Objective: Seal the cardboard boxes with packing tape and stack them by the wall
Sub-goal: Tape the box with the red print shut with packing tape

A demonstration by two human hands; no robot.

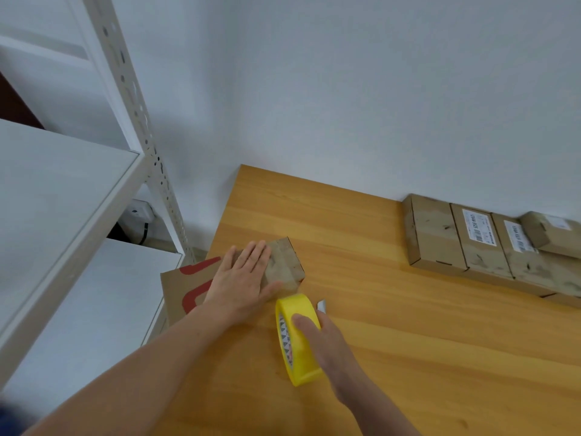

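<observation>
Noted left hand [248,278] spread flat, fingers straight and close together, pressing down on top of a small cardboard box [284,262]. Found that box on the wooden worktop [408,341], under the left palm and fingers, its far end sticking out past the fingertips.

Noted right hand [327,338] gripping a yellow roll of packing tape [298,338]: thumb across the outer band, fingers wrapped round the far side. Roll held upright on edge, just near-side of the small box and right of the left wrist. Contact with the worktop not resolvable.

Small pale sliver [321,305] just beyond the right fingers; too small to identify.

Well beyond and right of the right hand: row of flat cardboard boxes [440,234] against the wall [345,89], two with white labels, a smaller box [553,231] on top at the far right.

Left of the left hand: brown carton with red markings [185,284], then white metal shelving [63,199].
</observation>
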